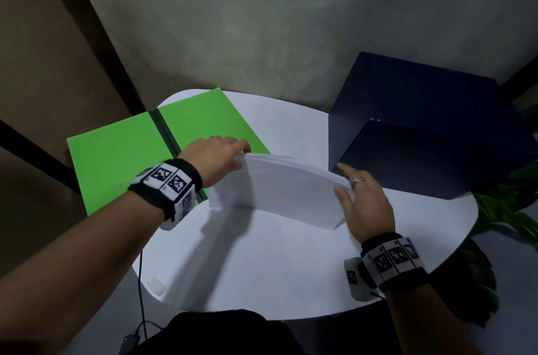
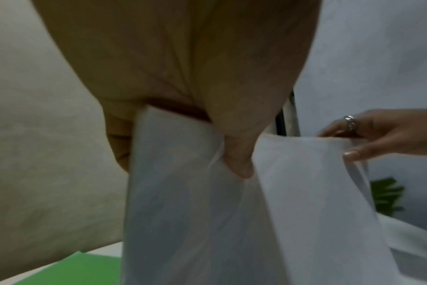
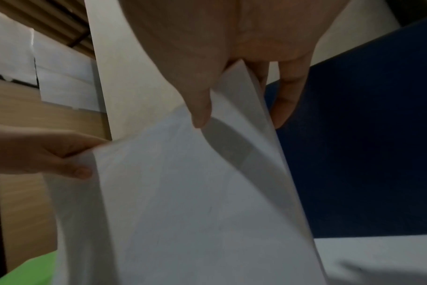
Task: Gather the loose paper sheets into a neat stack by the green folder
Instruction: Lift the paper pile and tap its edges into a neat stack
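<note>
Pinching the paper stack [image 1: 286, 189] upright — left hand [image 1: 217, 157], right hand [image 1: 365, 203] — each grip closed on an end.

This looks like an office corner or a small study space. A white round table [image 1: 262, 267] holds a green folder [image 1: 122, 157] at the far left and a dark blue box [image 1: 413, 127] at the far right. A bare grey wall [image 1: 291, 20] stands behind, wood panelling [image 1: 43, 49] to the left, and a green plant [image 1: 506, 209] at the right.
</note>
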